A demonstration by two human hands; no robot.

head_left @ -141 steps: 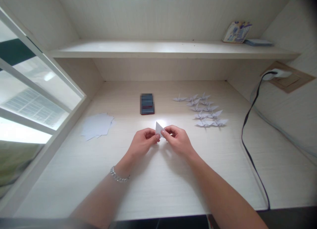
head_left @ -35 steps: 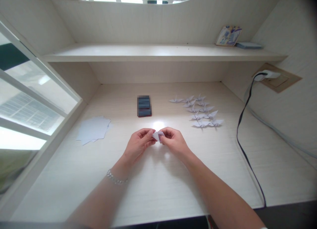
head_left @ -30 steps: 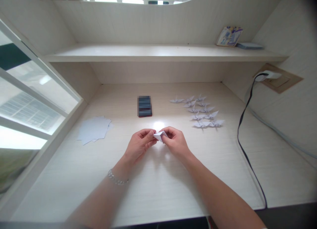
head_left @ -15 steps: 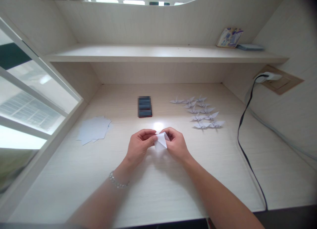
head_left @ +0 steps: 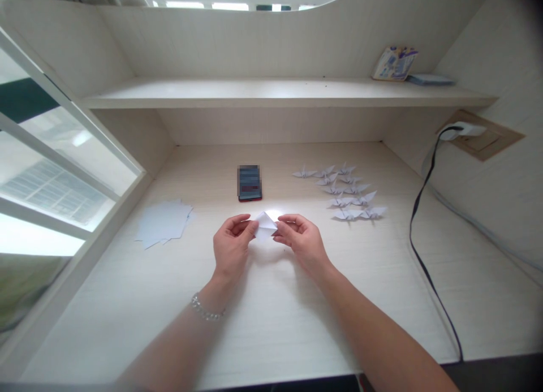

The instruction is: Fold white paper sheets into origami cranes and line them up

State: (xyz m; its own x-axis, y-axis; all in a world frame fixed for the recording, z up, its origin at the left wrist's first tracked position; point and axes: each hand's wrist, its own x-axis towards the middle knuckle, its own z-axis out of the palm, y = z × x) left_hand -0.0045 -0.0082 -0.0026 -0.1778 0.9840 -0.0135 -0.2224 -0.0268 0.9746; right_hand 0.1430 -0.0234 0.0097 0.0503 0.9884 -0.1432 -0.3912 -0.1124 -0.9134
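A small folded piece of white paper (head_left: 265, 224) is held up over the desk between both hands, a peak pointing away from me. My left hand (head_left: 232, 239) pinches its left corner between thumb and fingers. At the right corner, my right hand (head_left: 300, 236) grips with thumb and fingertips. Folded white paper cranes (head_left: 350, 190), several of them, stand in rows to the right beyond my right hand. On the left lies a loose stack of white paper sheets (head_left: 163, 222).
A phone (head_left: 249, 182) with a blurred screen lies behind my hands. From a wall socket (head_left: 481, 134) a black cable (head_left: 418, 233) runs down the desk's right side. A shelf (head_left: 288, 92) spans the back, bearing a small printed box (head_left: 394, 63). A window frame (head_left: 114, 194) borders the left.
The paper has been turned and now lies flatter, with its peak pointing away. My hands have moved slightly apart, to opposite corners of it.
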